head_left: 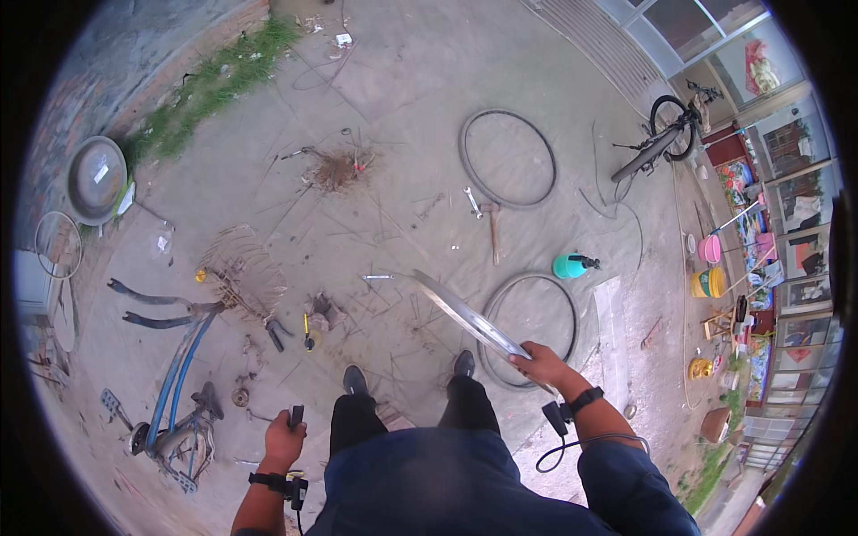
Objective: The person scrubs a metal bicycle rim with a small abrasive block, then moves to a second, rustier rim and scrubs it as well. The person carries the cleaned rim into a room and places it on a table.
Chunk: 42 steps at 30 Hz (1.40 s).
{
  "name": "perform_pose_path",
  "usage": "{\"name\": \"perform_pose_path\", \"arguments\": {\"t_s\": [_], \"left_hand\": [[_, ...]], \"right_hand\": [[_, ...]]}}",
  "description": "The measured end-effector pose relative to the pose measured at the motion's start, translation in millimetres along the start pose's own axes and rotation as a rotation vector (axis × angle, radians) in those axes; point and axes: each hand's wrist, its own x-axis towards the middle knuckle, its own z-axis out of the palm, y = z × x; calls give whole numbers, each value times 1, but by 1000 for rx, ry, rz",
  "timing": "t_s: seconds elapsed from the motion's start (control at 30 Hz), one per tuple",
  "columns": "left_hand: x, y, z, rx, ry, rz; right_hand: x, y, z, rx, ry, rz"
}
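My right hand [539, 364] is closed round the near end of a long, curved silver metal strip [465, 314] shaped like a bicycle mudguard. The strip reaches forward and left over the ground, its thin tip ahead of my shoes. Behind its held end lies a black bicycle tyre [575, 313]. At lower left, my left hand [282, 442] is closed on a small dark object [296, 416] with a flat end; its kind cannot be made out. A blue bicycle frame [175, 371] with a crank and pedals lies left of that hand.
Another tyre [553, 161], a hammer [494, 237], a wrench [473, 202] and a teal spray bottle [572, 265] lie ahead on the right. A second wrench [379, 276], scattered spokes and a rusty pile [335, 170] lie mid-ground. A metal basin [96, 183] stands far left, a bicycle [657, 152] far right.
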Motion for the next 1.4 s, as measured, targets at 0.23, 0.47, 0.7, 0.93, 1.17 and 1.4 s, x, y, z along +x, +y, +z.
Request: {"name": "perform_pose_path", "arguments": {"t_s": [0.23,0.47,0.7,0.93,1.17,1.4], "left_hand": [[9,17,-43,49,25,-20],[30,113,-44,-32,119,22],[29,241,-32,-320,208,-77],[45,319,-31,-346,212,-90],[92,354,-52,-370,212,-113],[200,378,-93,-274,239,-29]], "right_hand": [[-65,108,-4,107,108,257],[-37,122,-69,289,90,500],[41,97,-183,505,98,412],[117,26,-248,544,125,251],[183,-39,-278,500,145,126],[244,-109,-322,383,212,136]]}}
